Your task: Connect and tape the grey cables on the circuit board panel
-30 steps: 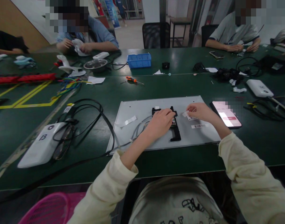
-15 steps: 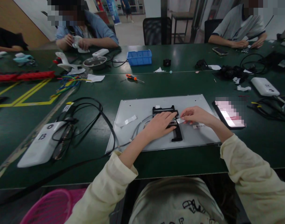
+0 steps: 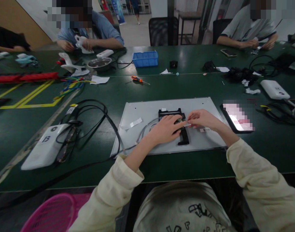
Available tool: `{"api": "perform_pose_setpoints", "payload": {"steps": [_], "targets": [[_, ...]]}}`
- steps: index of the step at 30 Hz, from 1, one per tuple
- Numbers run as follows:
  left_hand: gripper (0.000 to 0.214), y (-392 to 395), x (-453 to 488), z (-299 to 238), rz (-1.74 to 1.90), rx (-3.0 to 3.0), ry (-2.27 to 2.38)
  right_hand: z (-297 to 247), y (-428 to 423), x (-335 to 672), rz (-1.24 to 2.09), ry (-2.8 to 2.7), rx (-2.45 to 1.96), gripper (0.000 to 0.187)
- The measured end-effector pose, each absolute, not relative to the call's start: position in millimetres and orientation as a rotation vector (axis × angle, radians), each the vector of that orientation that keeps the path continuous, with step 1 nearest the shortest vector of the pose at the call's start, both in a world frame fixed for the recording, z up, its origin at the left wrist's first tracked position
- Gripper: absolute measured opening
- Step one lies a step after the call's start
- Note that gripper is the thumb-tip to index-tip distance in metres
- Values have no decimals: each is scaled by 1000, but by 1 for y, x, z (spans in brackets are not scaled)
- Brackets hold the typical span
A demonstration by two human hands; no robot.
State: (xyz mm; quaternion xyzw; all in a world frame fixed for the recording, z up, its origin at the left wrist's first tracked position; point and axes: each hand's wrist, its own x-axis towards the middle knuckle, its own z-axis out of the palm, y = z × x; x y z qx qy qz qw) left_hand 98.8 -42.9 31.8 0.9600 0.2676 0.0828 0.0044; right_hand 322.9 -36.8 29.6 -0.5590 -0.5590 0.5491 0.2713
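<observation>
A pale grey panel (image 3: 198, 108) lies on the green table, with a black plastic frame (image 3: 184, 137) on its middle. Across the frame rests my left hand (image 3: 165, 129), palm down with fingers stretched; its fingertips almost meet those of my right hand. Thumb and fingers of my right hand (image 3: 201, 119) pinch a small white strip (image 3: 186, 123) at the frame's right side, mostly hidden by fingers. Left of the frame, a loose strip (image 3: 136, 122) and a grey cable (image 3: 145, 129) lie on the panel. A small label (image 3: 204, 130) shows under my right wrist.
Right of the panel lies a lit phone (image 3: 236, 118). A white device (image 3: 44, 146) with black cables is at left. Farther back are a screwdriver (image 3: 140, 80), a blue bin (image 3: 144, 59) and a metal bowl (image 3: 99, 63). Two people work across the table; a pink basket (image 3: 53, 212) stands below.
My left fingers have moved slightly right, to the white strip in my right hand. Less of the strip shows now. My right hand has barely moved.
</observation>
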Motion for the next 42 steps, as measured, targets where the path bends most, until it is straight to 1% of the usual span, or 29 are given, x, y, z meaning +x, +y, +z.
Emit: {"api": "perform_pose_setpoints", "payload": {"steps": [4,8,16,20,24,27,30,35,37,42], "targets": [[36,-43,100,32,253,3007,829,26,-38,322,1424,-1582,-1519,11],[36,-44,100,34,270,2994,830,24,-38,324,1317,-1750,-1497,9],[33,-43,101,32,275,2997,837,19,-36,325,764,-2192,-1387,10],[35,-46,101,35,270,2986,843,18,-36,327,680,-2210,-1374,12],[41,-48,95,48,345,2942,884,21,-34,329,618,-2090,-1384,16],[40,-46,79,60,451,2861,1060,21,-33,329,575,-1980,-1391,17],[35,-42,50,64,543,2748,1342,20,-33,326,448,-1965,-1385,16],[33,-39,-6,50,593,2506,1783,18,-39,319,218,-2119,-1333,16],[33,-41,-22,42,569,2455,1867,18,-43,316,189,-2151,-1320,17],[33,-49,-34,29,511,2464,1868,18,-49,309,175,-2171,-1321,18]]}}
